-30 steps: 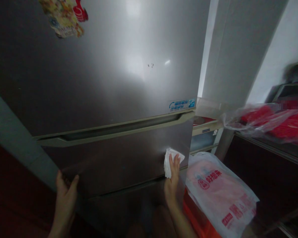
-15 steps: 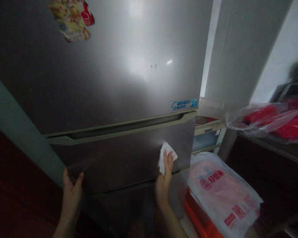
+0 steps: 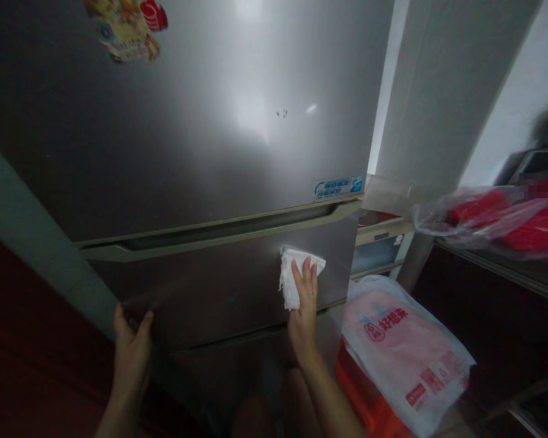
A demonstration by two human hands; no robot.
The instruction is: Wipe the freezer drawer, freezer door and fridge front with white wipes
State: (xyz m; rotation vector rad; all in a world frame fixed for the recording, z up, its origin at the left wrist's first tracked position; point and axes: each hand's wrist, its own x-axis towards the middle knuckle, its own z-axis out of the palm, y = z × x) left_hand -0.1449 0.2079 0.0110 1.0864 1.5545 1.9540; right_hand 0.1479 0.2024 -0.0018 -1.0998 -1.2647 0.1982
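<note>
1. At the far left, a dark red surface (image 3: 27, 371) lies in shadow beside a pale, narrow strip of wall or floor.
2. A colourful, torn-edged food sticker (image 3: 128, 33) with a red thumbs-up figure sits high on the refrigerator's upper door (image 3: 201, 121).
3. The person's left hand (image 3: 132, 347) is at the left edge of the middle compartment front (image 3: 196, 298). Its thumb and index finger stand apart; whether the hand is clamped on that edge cannot be told.
4. Above the hand, a recessed handle (image 3: 228, 231) runs across the refrigerator, between the upper door and the middle front.
5. The white tissue (image 3: 288, 280) lies against the right part of the middle front, its left edge ragged.
6. The right hand (image 3: 304, 316) has its grip on the tissue, held beneath outstretched fingers against the panel.
7. A blue-lettered label (image 3: 338, 188) marks the upper door's lower right corner.
8. Beside the refrigerator, a white plastic bag (image 3: 411, 347) with red printing lies over an orange container (image 3: 365, 389).
9. At the far right, clear plastic wrapping (image 3: 432, 222) surrounds red items (image 3: 534, 225).
</note>
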